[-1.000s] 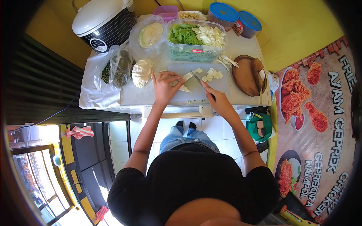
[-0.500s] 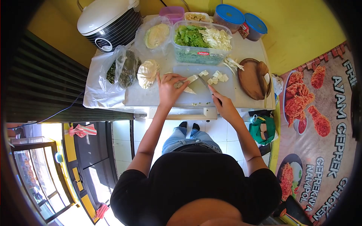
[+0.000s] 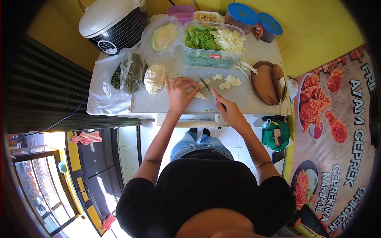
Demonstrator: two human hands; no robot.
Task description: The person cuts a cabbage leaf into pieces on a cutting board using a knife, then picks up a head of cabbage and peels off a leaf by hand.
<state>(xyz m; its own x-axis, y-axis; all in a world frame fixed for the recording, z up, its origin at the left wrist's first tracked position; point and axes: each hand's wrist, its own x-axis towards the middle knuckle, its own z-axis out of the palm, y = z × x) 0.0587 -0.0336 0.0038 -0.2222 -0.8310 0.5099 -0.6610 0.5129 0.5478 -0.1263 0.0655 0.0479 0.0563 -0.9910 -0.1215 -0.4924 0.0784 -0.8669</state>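
Note:
My right hand grips the dark handle of a knife, its blade angled up and left over the cutting board. The blade lies close beside the fingertips of my left hand. Those fingers are bent and press down on pale cabbage leaf, partly hidden beneath them. Cut cabbage pieces lie to the right of the blade. Left of my left hand sits a cabbage head. Behind the board stands a clear container of green leaves and shredded cabbage.
A wooden mortar stands right of the board, with cabbage strips near it. A rice cooker, a bagged cabbage half and a plastic bag of greens are at left. Blue-lidded tubs line the back.
The knife has moved left, from beside the cut pieces to next to my left fingertips. A cut piece now lies apart, to the blade's right. My left hand stays nearly in place.

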